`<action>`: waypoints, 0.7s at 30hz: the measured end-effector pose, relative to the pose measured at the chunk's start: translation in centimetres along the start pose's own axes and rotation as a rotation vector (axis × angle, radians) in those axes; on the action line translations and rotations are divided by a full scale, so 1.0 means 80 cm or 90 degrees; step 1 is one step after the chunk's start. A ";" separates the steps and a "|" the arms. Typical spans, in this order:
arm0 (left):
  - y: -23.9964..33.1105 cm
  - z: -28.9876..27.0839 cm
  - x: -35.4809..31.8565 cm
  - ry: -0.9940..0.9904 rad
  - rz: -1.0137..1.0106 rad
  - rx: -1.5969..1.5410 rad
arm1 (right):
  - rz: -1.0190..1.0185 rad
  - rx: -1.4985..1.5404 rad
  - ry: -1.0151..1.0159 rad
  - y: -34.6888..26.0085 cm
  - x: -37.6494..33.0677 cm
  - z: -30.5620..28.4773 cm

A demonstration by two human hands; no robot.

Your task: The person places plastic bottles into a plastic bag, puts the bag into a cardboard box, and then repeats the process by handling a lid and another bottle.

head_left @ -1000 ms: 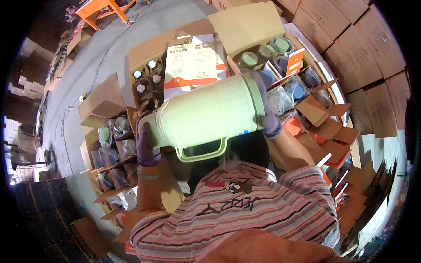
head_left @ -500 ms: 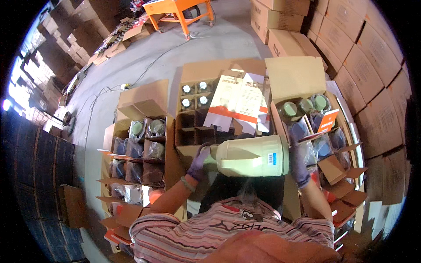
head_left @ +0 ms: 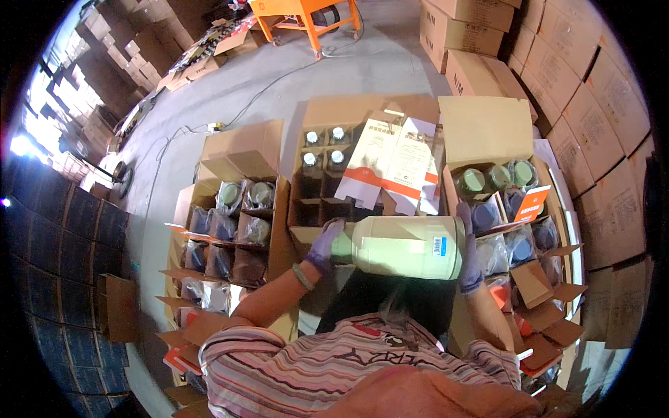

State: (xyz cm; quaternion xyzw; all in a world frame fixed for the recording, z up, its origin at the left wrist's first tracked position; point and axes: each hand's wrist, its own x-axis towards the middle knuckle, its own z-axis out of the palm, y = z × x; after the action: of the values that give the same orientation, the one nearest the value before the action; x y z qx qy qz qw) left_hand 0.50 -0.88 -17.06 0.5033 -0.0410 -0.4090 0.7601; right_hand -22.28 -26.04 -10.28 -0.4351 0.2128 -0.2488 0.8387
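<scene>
A: Head view, single moment. What did the hands have?

B: Both were on one pale green thermos flask (head_left: 408, 246), held lying on its side at chest height, over the gap between the cartons. The left hand (head_left: 322, 245), in a purple glove, was wrapped round the narrow neck end. The right hand (head_left: 469, 252), also gloved in purple, was pressed flat against the wide base end. The hands were apart, one at each end, both clamped on the flask.

A: Label on the flask?

B: A small blue and white sticker sat near the base end. Print too small to tell.

A: What lay under and around it?

B: Directly behind the flask stood an open carton with cardboard dividers (head_left: 327, 174); four silver-capped flasks filled its far cells, and the near cells looked dark. A white and orange flat box (head_left: 394, 167) lay across that carton's right side. On the person's left, an open carton (head_left: 230, 216) held flasks wrapped in plastic bags. On the right, another open carton (head_left: 509, 209) held green-lidded flasks and bagged ones.

A: Surroundings?

B: Grey concrete floor, an orange metal table (head_left: 306, 14) far off, and stacked brown boxes (head_left: 585, 90) along the right side.
</scene>
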 end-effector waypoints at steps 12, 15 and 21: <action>0.143 0.132 -0.097 -0.297 0.778 0.553 | 0.022 0.202 -0.099 -0.031 -0.020 -0.028; 0.112 0.091 -0.063 -0.262 0.463 0.272 | -0.084 0.208 -0.146 -0.051 -0.039 -0.015; 0.138 0.097 -0.069 -0.242 0.133 0.081 | -0.087 0.158 -0.051 -0.020 -0.086 -0.042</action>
State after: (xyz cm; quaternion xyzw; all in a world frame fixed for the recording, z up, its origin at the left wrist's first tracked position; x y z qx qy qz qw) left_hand -0.46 -1.13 -2.51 0.4571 -0.2608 -0.4122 0.7437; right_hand -29.99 -24.78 -9.72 -0.3511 0.1166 -0.3123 0.8750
